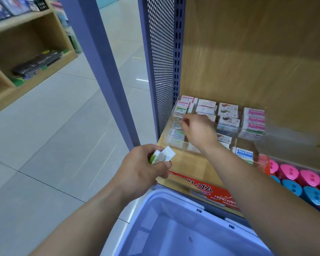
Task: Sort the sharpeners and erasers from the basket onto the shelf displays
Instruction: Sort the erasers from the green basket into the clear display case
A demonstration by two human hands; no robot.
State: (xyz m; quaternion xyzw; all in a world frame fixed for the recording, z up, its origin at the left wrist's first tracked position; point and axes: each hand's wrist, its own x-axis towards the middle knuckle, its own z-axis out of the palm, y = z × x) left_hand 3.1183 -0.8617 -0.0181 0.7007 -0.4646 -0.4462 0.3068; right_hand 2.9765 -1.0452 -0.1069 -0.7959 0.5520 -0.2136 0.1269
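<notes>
The person's left grip [142,170] is closed around a few small wrapped erasers [162,156], white with a green end, held in the air just above the far rim of the lilac plastic basket [174,195] and in front of the wooden shelf [185,163]. The right grip [198,129] reaches forward over the shelf into a clear tiered display [235,126]. Its fingers are curled down over the display's left compartments, and the view is too blurred to tell whether they pinch anything. The display holds rows of small boxed erasers: pink- and green-labelled ones at the left, white ones in the middle, and a stack of pink-labelled boxes [254,119] at the right. A box with a blue "Hard Eraser" label [245,153] lies low at the display's front right. A red sign strip [216,194] with Japanese lettering and "HARD ERA" runs along the shelf's front edge, just beyond the basket. To the right on the same shelf stand rows of pink and blue round-capped items [303,182], packed close together. A purple perforated side panel [163,61] bounds the shelf on the left, with pale floor tiles [54,145] beyond it.
</notes>
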